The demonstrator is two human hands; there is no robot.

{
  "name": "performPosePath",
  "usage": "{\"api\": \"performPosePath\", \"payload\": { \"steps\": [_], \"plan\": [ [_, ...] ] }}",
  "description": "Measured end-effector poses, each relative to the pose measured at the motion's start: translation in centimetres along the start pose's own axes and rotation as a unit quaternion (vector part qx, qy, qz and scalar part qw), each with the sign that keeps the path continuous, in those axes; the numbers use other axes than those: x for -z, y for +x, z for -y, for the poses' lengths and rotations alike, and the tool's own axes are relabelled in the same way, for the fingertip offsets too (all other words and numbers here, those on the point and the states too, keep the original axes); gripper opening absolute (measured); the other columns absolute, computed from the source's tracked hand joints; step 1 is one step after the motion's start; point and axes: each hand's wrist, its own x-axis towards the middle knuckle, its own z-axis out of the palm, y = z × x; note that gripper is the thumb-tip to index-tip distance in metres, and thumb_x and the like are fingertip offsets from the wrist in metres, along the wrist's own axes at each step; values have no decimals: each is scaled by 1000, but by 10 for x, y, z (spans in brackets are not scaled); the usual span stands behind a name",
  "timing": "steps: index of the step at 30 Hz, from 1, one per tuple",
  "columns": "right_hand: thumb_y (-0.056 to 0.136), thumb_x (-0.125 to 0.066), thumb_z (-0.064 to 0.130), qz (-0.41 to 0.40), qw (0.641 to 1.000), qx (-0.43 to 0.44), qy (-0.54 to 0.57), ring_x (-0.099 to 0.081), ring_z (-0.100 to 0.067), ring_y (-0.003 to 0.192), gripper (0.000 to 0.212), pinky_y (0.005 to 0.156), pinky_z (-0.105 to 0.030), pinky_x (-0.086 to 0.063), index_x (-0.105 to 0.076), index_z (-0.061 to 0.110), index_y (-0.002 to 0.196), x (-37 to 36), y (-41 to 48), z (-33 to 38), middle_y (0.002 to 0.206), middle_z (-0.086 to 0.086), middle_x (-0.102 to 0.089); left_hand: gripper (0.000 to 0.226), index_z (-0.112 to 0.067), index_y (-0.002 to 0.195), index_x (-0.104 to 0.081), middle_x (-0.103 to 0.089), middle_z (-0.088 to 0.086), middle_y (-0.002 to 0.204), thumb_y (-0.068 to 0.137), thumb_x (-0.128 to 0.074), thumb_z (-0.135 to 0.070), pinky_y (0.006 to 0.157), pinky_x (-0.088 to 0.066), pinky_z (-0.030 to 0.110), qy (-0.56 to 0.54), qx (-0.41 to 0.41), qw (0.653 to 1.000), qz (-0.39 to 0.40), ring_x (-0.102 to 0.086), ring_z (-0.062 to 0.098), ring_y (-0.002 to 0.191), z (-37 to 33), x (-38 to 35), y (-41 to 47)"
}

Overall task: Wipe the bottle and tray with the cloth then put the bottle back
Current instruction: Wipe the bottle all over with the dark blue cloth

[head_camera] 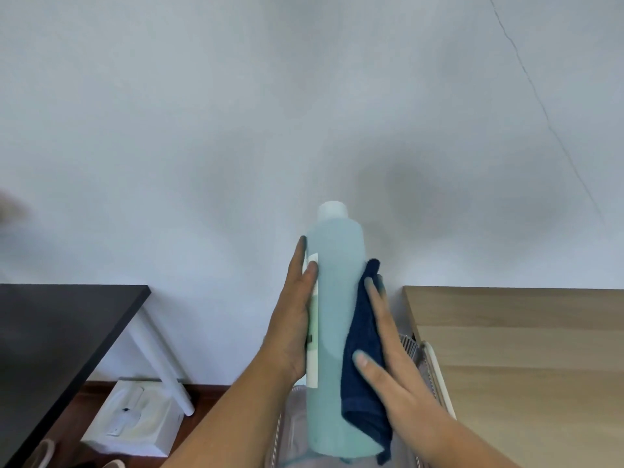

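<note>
A tall translucent bottle (336, 315) of pale blue liquid with a white cap is held up in front of me, above the tray. My left hand (293, 325) grips its left side, over the white label. My right hand (388, 346) presses a dark blue cloth (363, 366) flat against the bottle's right side, fingers stretched out along it. Below the bottle, a pale tray (439, 373) with a ribbed rim shows partly, mostly hidden by my arms and the bottle.
A light wooden table (523, 349) lies to the right, a black table (50, 332) with a white leg to the left. A white box (135, 420) sits on the brown floor beneath it. A plain white wall fills the background.
</note>
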Motion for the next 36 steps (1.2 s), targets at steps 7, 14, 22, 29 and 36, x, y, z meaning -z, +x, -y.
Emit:
{"api": "performPosePath", "payload": {
  "steps": [7,14,22,29,36],
  "plan": [
    [93,-41,47,-30,989,34,-138,6,16,140,61,102,7,-6,-10,51,145,13,39,8,156,30,9,54,-65,133,-32,-57,-18,135,89,-57,-46,98,-49,38,25,0,999,37,-57,13,122,-3,-5,-1],
    [99,-43,29,-55,996,17,-71,-2,16,140,54,114,-13,-11,-20,42,147,31,81,16,158,25,-4,64,-57,140,-29,-58,-7,136,89,-62,-36,101,-44,57,-27,12,997,66,-58,26,122,4,-10,-9],
    [93,-44,28,-20,992,-4,120,-37,16,129,57,92,1,-36,-22,46,143,-2,10,13,142,38,-36,57,-44,141,-38,-48,6,146,88,-60,-43,110,-33,59,-57,-29,996,63,-45,37,133,-6,-4,-3],
    [93,-44,29,-76,996,27,-30,-4,20,138,61,100,7,-16,-18,50,144,6,28,12,155,34,-4,48,-57,136,-37,-55,-20,137,90,-50,-46,99,-49,32,70,-54,996,33,-56,8,123,-8,-7,-2],
    [98,-46,21,-92,995,27,-19,-6,26,133,54,98,8,-18,-30,43,144,31,80,21,157,29,-6,73,-59,134,-37,-59,-9,135,76,-73,-34,91,-54,43,-17,-7,998,65,-60,23,120,4,-12,-13]
  ]
}}
